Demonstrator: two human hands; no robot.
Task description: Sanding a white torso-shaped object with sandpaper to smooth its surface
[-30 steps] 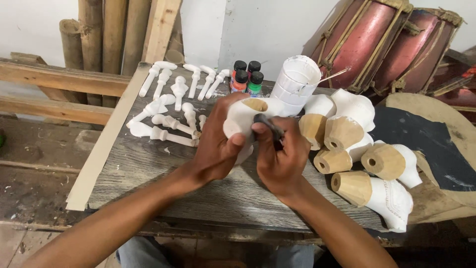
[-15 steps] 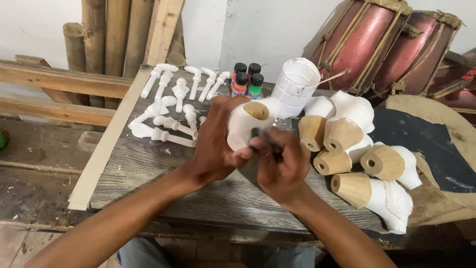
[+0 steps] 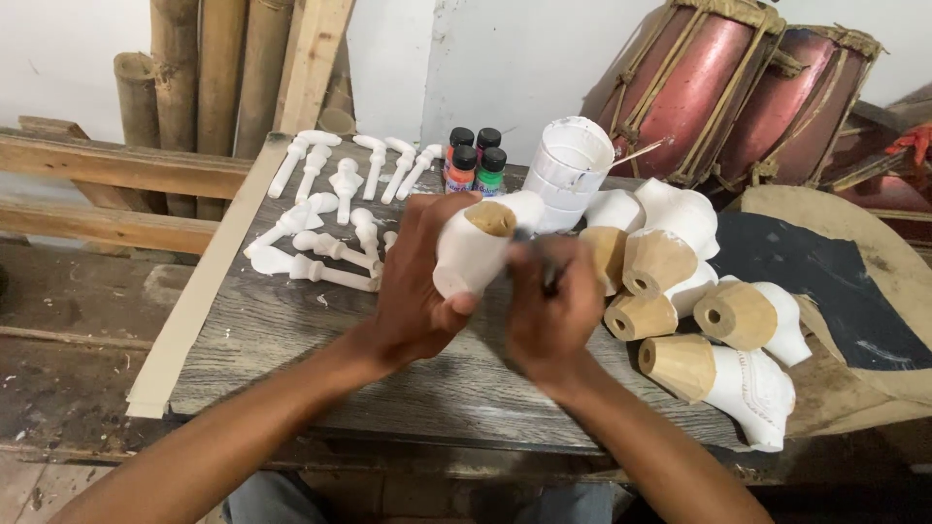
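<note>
Left hand: wrapped around a white-painted carved wooden piece, bare end up.
Right hand: pinching a thin dark brush, at 3 o'clock of it.
Paint bottles: at 12 o'clock.

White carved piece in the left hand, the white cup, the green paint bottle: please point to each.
white carved piece [image 3: 464, 264], head view, painted side
white cup [image 3: 566, 173], head view, outer wall
green paint bottle [image 3: 491, 176], head view, body

Your left hand curled in firm grasp, palm turned right; right hand pinched shut beside it, both forearms angled inward.
</note>
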